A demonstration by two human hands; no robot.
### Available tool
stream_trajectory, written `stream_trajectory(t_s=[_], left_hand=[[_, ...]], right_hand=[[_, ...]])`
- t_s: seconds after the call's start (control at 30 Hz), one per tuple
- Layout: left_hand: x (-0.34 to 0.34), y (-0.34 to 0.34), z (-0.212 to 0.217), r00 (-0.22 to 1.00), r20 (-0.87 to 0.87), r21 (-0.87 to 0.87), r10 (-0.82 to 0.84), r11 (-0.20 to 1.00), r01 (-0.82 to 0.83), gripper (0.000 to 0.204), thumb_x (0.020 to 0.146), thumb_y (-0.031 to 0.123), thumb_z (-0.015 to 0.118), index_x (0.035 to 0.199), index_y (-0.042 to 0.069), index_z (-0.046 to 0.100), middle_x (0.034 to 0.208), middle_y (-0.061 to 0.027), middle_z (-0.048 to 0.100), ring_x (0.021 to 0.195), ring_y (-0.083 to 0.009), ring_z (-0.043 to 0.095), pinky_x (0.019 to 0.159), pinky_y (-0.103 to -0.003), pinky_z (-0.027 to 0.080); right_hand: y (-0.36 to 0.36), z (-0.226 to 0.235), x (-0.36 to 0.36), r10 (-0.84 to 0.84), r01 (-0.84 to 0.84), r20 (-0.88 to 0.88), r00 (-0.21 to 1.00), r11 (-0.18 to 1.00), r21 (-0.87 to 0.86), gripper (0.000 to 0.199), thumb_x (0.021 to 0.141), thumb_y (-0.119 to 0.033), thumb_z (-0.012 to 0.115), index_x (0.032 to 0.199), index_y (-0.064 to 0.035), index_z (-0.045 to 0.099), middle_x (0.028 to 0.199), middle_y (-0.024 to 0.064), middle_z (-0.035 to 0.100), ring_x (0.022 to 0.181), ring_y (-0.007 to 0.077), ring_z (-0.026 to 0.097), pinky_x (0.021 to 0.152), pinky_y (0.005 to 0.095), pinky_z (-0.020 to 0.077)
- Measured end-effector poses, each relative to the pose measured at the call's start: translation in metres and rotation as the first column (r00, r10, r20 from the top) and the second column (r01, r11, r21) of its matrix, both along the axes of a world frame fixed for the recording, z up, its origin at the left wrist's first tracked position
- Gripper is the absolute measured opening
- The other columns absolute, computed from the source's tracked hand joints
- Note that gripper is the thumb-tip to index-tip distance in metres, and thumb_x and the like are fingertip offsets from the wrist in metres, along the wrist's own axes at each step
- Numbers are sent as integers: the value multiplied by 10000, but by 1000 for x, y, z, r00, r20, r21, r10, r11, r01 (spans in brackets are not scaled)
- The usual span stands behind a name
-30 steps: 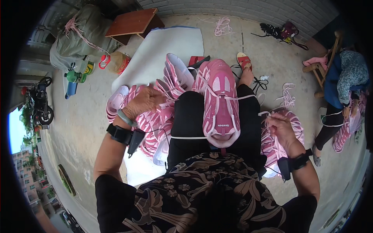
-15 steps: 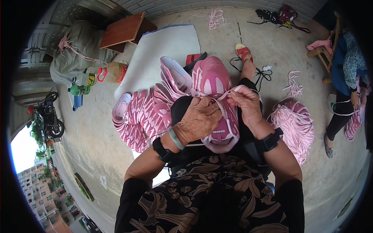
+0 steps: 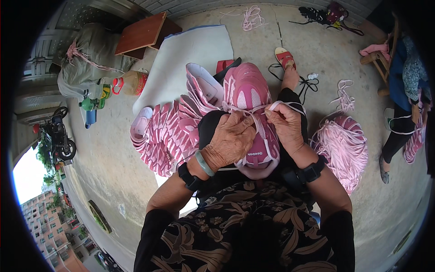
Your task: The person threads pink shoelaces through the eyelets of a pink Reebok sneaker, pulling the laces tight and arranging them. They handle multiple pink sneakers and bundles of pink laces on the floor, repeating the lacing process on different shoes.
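Note:
A pink shoe upper [image 3: 254, 159] with white trim lies across my lap between my knees, its heel opening towards me. My left hand [image 3: 230, 139] is closed at the left side of its lacing area, with the thumb and fingertips pinched at the edge. Opposite it, my right hand [image 3: 286, 127] pinches a pale pink shoelace [image 3: 259, 109] that crosses the upper. Some of the lace trails over my right knee. More pink uppers [image 3: 248, 75] are nested just beyond this one. What exactly lies under my left fingertips is hidden.
Stacked pink uppers [image 3: 163, 136] lie left on a white sheet [image 3: 190, 45]. A heap of pink laces [image 3: 342, 149] sits at right. Beyond are a wooden stool [image 3: 141, 35], bottles [image 3: 133, 83] and a sack [image 3: 95, 50]. Another person [image 3: 401, 118] sits far right with a pink upper.
My right fingers have shifted slightly down and left near the lacing, and the lace now trails rightward over my knee. My left hand stays nearly in place.

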State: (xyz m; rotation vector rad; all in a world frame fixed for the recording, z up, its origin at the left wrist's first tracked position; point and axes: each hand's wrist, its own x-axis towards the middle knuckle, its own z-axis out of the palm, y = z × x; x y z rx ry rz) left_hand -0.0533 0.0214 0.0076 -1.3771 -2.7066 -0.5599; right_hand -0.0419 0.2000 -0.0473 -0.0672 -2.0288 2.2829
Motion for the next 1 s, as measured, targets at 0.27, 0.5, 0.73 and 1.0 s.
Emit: stream_trajectory(t_s=[0.27, 0.5, 0.73, 1.0], left_hand=[[0, 0, 0, 1000, 25, 21, 13, 1000, -14, 221, 648, 127, 606, 855, 52, 604, 1190, -89, 541, 1024, -298, 480, 784, -393, 380], [0, 0, 1, 1000, 23, 18, 15, 1000, -16, 231, 645, 127, 605, 865, 55, 608, 1200, -88, 535, 1030, -300, 477, 783, -397, 383], [-1, 0, -1, 1000, 18, 21, 14, 1000, -14, 231, 646, 132, 608, 864, 56, 609, 1189, -91, 541, 1030, -301, 476, 785, -397, 386], [2, 1, -3, 999, -11, 21, 36, 999, -36, 250, 635, 156, 608, 864, 55, 624, 1094, -86, 558, 1027, -294, 466, 799, -379, 378]], right_hand=[[1, -2, -2, 3, 9, -89, 996, 991, 132, 45, 799, 38, 603, 830, 17, 579, 725, 51, 565, 612, 91, 501, 569, 219, 428], [-1, -1, -1, -18, 29, -90, 996, 992, 119, 37, 799, 37, 600, 825, 20, 580, 724, 58, 575, 615, 100, 522, 578, 224, 438], [1, -2, 0, -29, 53, -115, 993, 974, 218, 57, 772, 21, 621, 819, 14, 590, 732, 94, 596, 620, 169, 560, 596, 257, 457], [-3, 8, -9, 198, 77, -315, 928, 727, 683, 142, 690, 48, 566, 799, -44, 559, 750, 121, 566, 732, 316, 572, 633, 361, 470]])
